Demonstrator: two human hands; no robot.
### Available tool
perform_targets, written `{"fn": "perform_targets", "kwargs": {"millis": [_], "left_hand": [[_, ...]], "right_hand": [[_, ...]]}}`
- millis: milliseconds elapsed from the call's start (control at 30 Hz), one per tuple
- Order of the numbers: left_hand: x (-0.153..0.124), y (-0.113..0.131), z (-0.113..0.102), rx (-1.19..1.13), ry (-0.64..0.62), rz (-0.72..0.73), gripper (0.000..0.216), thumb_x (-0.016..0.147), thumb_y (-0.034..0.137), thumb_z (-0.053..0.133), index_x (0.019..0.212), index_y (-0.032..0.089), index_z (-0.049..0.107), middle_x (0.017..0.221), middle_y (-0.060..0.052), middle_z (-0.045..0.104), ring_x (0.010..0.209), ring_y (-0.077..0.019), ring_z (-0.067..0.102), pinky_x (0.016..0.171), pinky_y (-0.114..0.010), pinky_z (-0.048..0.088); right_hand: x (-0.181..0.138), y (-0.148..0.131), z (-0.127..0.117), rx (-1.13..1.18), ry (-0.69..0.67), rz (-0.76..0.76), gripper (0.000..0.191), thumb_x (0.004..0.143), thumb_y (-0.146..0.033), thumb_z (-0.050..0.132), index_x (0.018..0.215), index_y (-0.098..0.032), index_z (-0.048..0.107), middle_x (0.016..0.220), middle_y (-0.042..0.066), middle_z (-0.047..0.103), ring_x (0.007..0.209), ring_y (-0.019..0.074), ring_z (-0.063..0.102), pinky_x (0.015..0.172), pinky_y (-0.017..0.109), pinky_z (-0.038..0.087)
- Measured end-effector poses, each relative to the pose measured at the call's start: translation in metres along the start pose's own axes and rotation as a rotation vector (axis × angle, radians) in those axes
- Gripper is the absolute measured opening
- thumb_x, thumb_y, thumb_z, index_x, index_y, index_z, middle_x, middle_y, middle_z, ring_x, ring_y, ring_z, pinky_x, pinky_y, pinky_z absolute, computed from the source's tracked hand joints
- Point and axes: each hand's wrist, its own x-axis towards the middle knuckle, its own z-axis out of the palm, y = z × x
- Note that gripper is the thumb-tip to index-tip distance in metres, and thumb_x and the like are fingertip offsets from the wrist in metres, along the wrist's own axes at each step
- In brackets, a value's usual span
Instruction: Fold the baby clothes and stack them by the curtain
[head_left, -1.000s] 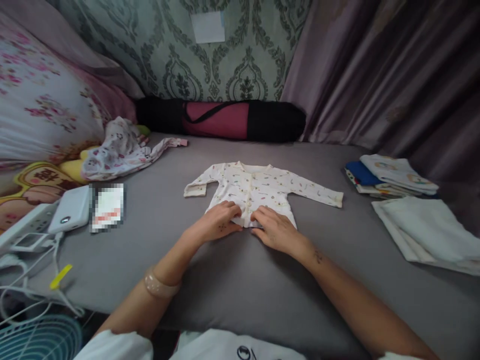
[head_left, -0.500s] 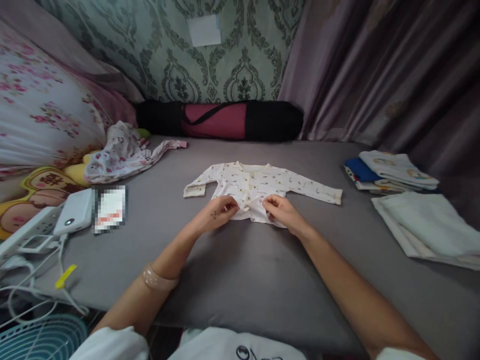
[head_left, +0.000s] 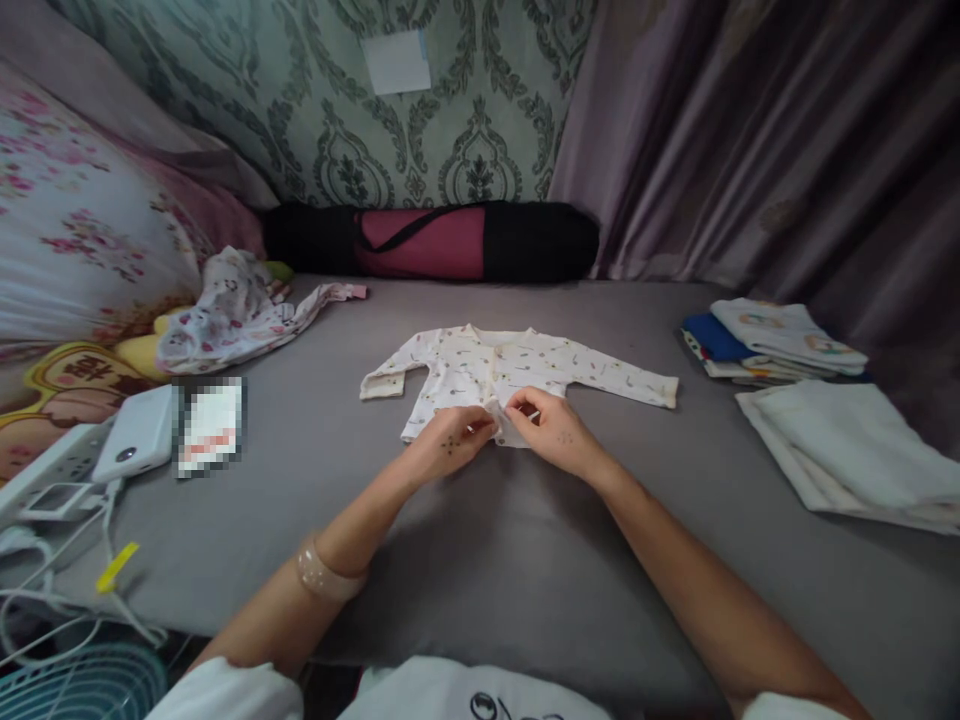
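Note:
A small white baby shirt [head_left: 465,370] with a scattered print lies spread on the grey bed surface, collar toward the wall. Its right sleeve stretches out straight, while the left one bends down at the cuff. My left hand [head_left: 459,437] pinches the shirt's lower front edge close to the middle. Just to the right, my right hand [head_left: 551,425] is closed on the same front hem, thumb and finger together. The two sets of fingertips are a small gap apart. Part of the hem is hidden behind my hands.
Folded clothes [head_left: 780,340] and folded white cloths [head_left: 855,445] lie at the right. A crumpled printed garment [head_left: 232,320], a white power bank [head_left: 139,430] and a power strip [head_left: 56,465] with cables are at the left. A black-and-red long bag [head_left: 427,242] lies along the wall.
My hands have come closer together at the shirt's front hem. The left hand moved right and the right hand slightly left. The lower left corner of the shirt now shows.

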Motion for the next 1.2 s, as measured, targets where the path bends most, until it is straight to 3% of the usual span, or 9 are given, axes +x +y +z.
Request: {"fn": "perform_targets", "kwargs": {"millis": [133, 233, 367, 433, 500, 667, 833, 967, 1200], "left_hand": [[-0.003, -0.010, -0.011, -0.091, -0.101, 0.031, 0.027, 0.082, 0.027, 0.048, 0.090, 0.018, 0.071, 0.083, -0.004, 0.071, 0.072, -0.0158, 0.061, 0.065, -0.024, 0.045], [-0.001, -0.028, -0.032, -0.075, 0.074, -0.089, 0.028, 0.079, 0.032, 0.048, 0.087, 0.017, 0.070, 0.080, -0.005, 0.070, 0.071, -0.0165, 0.060, 0.061, -0.024, 0.044], [-0.002, -0.064, -0.058, 0.091, 0.355, -0.284, 0.027, 0.075, 0.037, 0.049, 0.074, 0.017, 0.067, 0.063, -0.001, 0.061, 0.060, -0.0151, 0.053, 0.053, -0.024, 0.037], [-0.005, -0.081, -0.063, 0.094, 0.336, -0.357, 0.026, 0.073, 0.038, 0.051, 0.063, 0.018, 0.062, 0.055, 0.000, 0.057, 0.057, -0.0148, 0.050, 0.050, -0.023, 0.035], [-0.008, -0.091, -0.063, 0.022, 0.279, -0.415, 0.025, 0.072, 0.039, 0.052, 0.059, 0.019, 0.060, 0.053, 0.000, 0.056, 0.054, -0.0147, 0.051, 0.049, -0.023, 0.035], [-0.002, -0.087, -0.054, -0.179, 0.222, -0.560, 0.023, 0.072, 0.038, 0.053, 0.061, 0.018, 0.057, 0.054, -0.001, 0.057, 0.044, -0.0115, 0.048, 0.042, -0.022, 0.032], [0.004, -0.076, -0.050, -0.393, 0.176, -0.657, 0.036, 0.078, 0.048, 0.052, 0.056, 0.022, 0.043, 0.035, 0.006, 0.035, 0.033, -0.0075, 0.028, 0.037, -0.020, 0.018], [0.004, -0.079, -0.048, -0.427, 0.091, -0.673, 0.043, 0.075, 0.058, 0.054, 0.055, 0.022, 0.042, 0.035, 0.007, 0.032, 0.033, -0.0063, 0.023, 0.037, -0.021, 0.013], [0.002, -0.081, -0.043, -0.270, 0.240, -0.487, 0.044, 0.070, 0.060, 0.057, 0.065, 0.017, 0.057, 0.050, 0.005, 0.039, 0.046, -0.0080, 0.035, 0.043, -0.020, 0.022]], "right_hand": [[-0.007, -0.002, 0.003, -0.107, -0.208, -0.091, 0.014, 0.086, -0.022, 0.052, 0.086, -0.020, 0.066, 0.083, 0.002, 0.068, 0.071, 0.0127, 0.058, 0.068, 0.025, 0.043], [-0.006, 0.000, -0.005, -0.125, -0.312, -0.114, 0.017, 0.087, -0.023, 0.052, 0.087, -0.021, 0.069, 0.085, 0.001, 0.070, 0.078, 0.0144, 0.061, 0.072, 0.025, 0.043], [0.003, 0.019, -0.035, -0.077, -0.088, 0.053, 0.021, 0.088, -0.030, 0.049, 0.086, -0.021, 0.068, 0.082, 0.001, 0.071, 0.074, 0.0149, 0.063, 0.067, 0.025, 0.045], [0.005, 0.038, -0.051, -0.128, 0.037, 0.154, 0.021, 0.086, -0.032, 0.050, 0.084, -0.020, 0.067, 0.079, 0.002, 0.071, 0.070, 0.0155, 0.064, 0.065, 0.025, 0.045], [0.003, 0.058, -0.062, -0.202, 0.042, 0.272, 0.024, 0.084, -0.034, 0.050, 0.077, -0.019, 0.066, 0.072, 0.003, 0.071, 0.062, 0.0156, 0.063, 0.059, 0.025, 0.043], [-0.011, 0.077, -0.061, -0.330, -0.102, 0.511, 0.035, 0.085, -0.042, 0.046, 0.068, -0.019, 0.065, 0.059, 0.003, 0.066, 0.046, 0.0143, 0.055, 0.047, 0.025, 0.035], [-0.017, 0.067, -0.052, -0.416, -0.048, 0.414, 0.031, 0.082, -0.042, 0.051, 0.069, -0.018, 0.067, 0.067, 0.004, 0.068, 0.061, 0.0165, 0.058, 0.053, 0.025, 0.034], [-0.020, 0.061, -0.049, -0.342, -0.029, 0.405, 0.037, 0.084, -0.046, 0.048, 0.071, -0.017, 0.067, 0.071, 0.004, 0.068, 0.065, 0.0162, 0.059, 0.057, 0.025, 0.036], [-0.023, 0.047, -0.044, -0.266, 0.024, 0.569, 0.028, 0.086, -0.040, 0.048, 0.077, -0.019, 0.062, 0.049, -0.001, 0.059, 0.050, 0.0136, 0.056, 0.052, 0.022, 0.035]]}}
